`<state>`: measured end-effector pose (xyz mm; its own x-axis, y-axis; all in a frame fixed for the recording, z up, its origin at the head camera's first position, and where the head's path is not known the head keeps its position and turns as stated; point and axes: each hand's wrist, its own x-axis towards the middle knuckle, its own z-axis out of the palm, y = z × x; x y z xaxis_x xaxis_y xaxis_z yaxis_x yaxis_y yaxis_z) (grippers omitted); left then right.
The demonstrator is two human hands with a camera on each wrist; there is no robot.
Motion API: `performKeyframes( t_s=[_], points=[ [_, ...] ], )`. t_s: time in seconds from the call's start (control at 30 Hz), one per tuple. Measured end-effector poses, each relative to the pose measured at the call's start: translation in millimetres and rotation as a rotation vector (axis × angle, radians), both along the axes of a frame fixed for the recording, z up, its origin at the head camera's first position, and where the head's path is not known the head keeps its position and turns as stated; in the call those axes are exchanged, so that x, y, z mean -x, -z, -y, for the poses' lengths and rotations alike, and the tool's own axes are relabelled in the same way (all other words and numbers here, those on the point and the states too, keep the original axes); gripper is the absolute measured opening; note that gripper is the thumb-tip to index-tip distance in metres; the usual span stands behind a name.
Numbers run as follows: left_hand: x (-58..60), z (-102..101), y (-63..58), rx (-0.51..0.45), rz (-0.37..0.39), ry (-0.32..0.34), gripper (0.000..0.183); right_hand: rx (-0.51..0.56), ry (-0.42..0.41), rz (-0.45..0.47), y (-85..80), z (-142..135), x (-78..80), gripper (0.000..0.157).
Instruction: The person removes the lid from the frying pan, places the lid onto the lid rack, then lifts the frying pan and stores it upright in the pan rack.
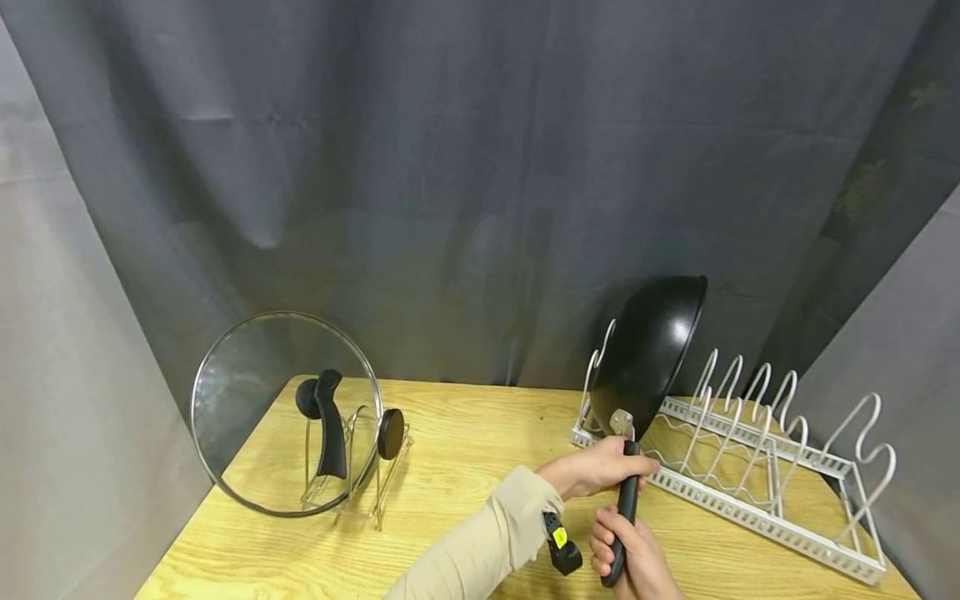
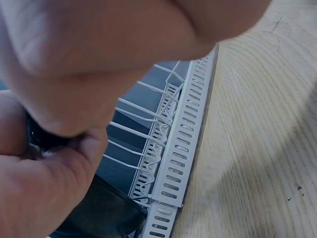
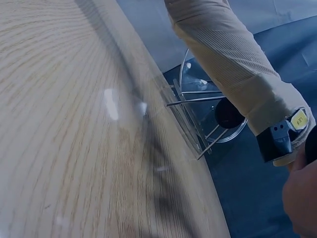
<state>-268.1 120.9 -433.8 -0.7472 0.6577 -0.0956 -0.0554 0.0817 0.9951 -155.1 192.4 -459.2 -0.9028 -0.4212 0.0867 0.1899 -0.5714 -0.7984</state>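
Observation:
A black wok (image 1: 641,358) stands tilted on its side at the left end of a white dish rack (image 1: 750,515), its rounded outside towards the left and front. Its long black handle (image 1: 628,492) points down towards me. Close to the metal joint, my left hand (image 1: 596,468) grips the upper part of the handle. My right hand (image 1: 633,550) is wrapped around the handle's lower end. In the left wrist view the wok's dark side (image 2: 101,210) meets the rack's slotted rail (image 2: 181,144). Most of the handle is hidden by fingers there.
On the left, a large glass lid (image 1: 255,400) with a black handle (image 1: 330,433) leans upright in a thin wire stand (image 1: 378,492). A round dark knob (image 1: 391,433) shows beside it. White wire dividers (image 1: 723,442) rise along the rack. A grey curtain (image 1: 480,208) hangs behind.

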Motion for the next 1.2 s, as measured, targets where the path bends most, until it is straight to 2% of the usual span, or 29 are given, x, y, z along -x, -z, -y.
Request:
performKeyframes(
  t_s=[0.27,0.47,0.77,0.97,1.2],
  points=[
    [3.7,-1.2,-0.6,-0.022,0.006,0.039,0.027,-0.011,0.012,0.048,-3.4,-2.4,0.2,0.017],
    [4.3,-2.8,-0.4,-0.034,0.051,0.023,0.027,-0.029,-0.009,0.061,-5.2,-4.7,0.8,0.018],
    [3.4,-3.7,-0.2,-0.08,0.171,0.026,0.03,-0.149,-0.025,0.106,-6.5,-8.7,1.2,0.02],
    [3.1,-4.7,5.3,-0.093,0.194,0.019,0.026,-0.235,-0.002,0.167,-3.6,-9.1,0.7,0.017],
    [7.1,-2.0,10.2,-0.103,0.195,0.06,0.027,-0.352,0.028,0.218,-2.3,-9.4,3.6,0.013]
  ],
)
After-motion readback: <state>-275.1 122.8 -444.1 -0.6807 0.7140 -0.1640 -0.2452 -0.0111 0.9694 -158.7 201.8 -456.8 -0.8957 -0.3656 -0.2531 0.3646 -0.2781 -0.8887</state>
